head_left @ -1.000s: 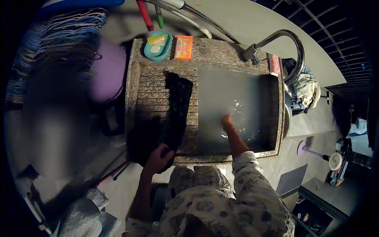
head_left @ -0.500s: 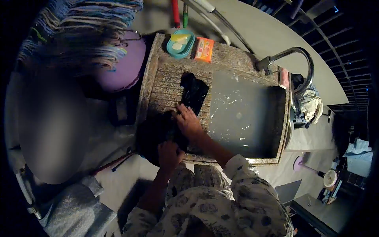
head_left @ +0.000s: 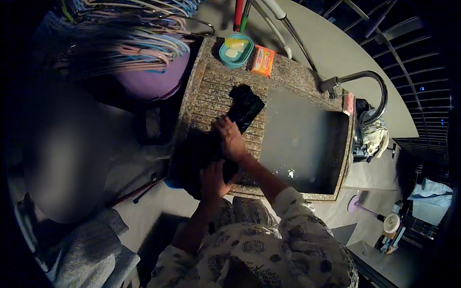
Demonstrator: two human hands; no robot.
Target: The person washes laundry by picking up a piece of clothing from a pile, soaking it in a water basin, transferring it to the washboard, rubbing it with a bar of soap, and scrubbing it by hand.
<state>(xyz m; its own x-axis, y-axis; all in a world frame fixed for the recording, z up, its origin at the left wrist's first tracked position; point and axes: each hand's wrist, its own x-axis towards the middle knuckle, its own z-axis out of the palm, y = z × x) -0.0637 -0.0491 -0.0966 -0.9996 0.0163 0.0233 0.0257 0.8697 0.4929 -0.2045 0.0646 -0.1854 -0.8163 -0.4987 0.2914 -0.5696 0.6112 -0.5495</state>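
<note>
Dark wet cloth (head_left: 247, 109) lies across the ribbed washboard (head_left: 218, 79) of a stone sink, its darker bulk bunched at the near left. My right hand (head_left: 232, 140) rests on the cloth's middle with its fingers stretched toward the upper left. Lower down, my left hand (head_left: 215, 180) presses on the bunched part near the front edge, thumb apart from the fingers. Beside the board, the basin (head_left: 300, 134) holds cloudy water. Exactly where the cloth's dark folds end is hard to make out.
Behind the board are a teal soap dish (head_left: 236, 50) and an orange packet (head_left: 262, 61). A curved faucet (head_left: 379, 89) reaches over the right edge, near a pink bar (head_left: 348, 103). Hangers (head_left: 144, 48) and a purple basin (head_left: 153, 84) are at the upper left. Clothes (head_left: 374, 137) lie at right.
My right hand has come out of the basin water and over onto the dark cloth. My left hand stays on the cloth's near part. The view has shifted, bringing more hangers into sight.
</note>
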